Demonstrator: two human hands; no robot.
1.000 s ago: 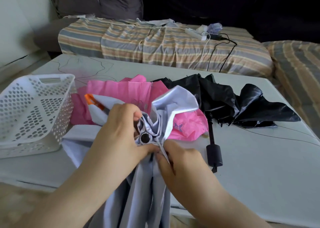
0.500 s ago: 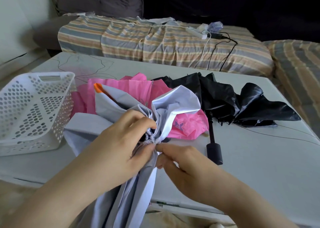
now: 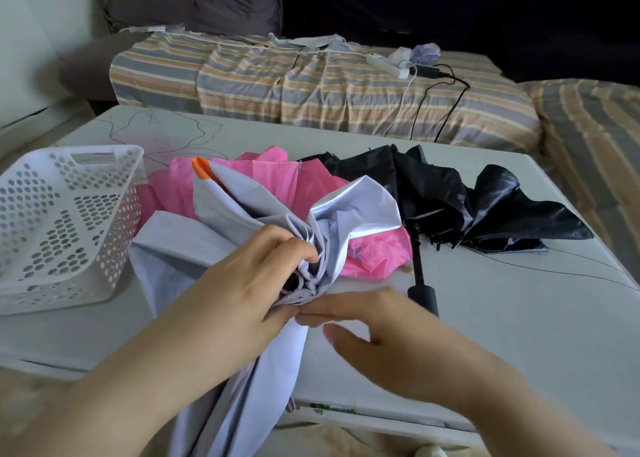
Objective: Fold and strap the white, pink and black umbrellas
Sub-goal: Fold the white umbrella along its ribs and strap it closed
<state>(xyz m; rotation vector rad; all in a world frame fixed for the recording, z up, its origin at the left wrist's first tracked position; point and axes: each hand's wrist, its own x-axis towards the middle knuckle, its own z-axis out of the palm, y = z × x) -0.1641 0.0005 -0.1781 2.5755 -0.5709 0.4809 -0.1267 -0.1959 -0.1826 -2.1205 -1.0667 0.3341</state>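
Step in hand: gathering the canopy of the pale lilac-white fabric umbrella (image 3: 221, 245), by my reading; no strap is visible on it.
Umbrella, place: it lies across the near edge of the grey-white table (image 3: 519, 335), the gathered crown on the table near the middle of that edge, the loose panels hanging off the edge toward the person.
Long axis: it runs from the near edge away toward the far left, ending at an orange tip (image 3: 200, 167) over the pink cloth.
Left hand (image 3: 249, 283): fingers curled round the bunched fabric at the crown, gripping it from the left.
Right hand (image 3: 374, 321): fingers nearly straight and held together, tips touching the fabric just below the left hand's grip; it holds nothing, though the hand is slightly blurred.
Deciding relation: the folds to be smoothed hang below and toward the person from both hands, so the right hand is the free one and the nearer to them; the left looks set to keep the crown pinned.
Pink nylon umbrella (image 3: 273, 182): crumpled, unfolded, under and behind the white one toward the table's middle.
Black glossy umbrella (image 3: 485, 207): unfolded toward the right edge, its black handle (image 3: 424, 293) pointing to the near edge, just beside the right hand.
White perforated plastic basket (image 3: 65, 221): at the left edge, apart from the hands.
Progress: none of the three appears folded or strapped.
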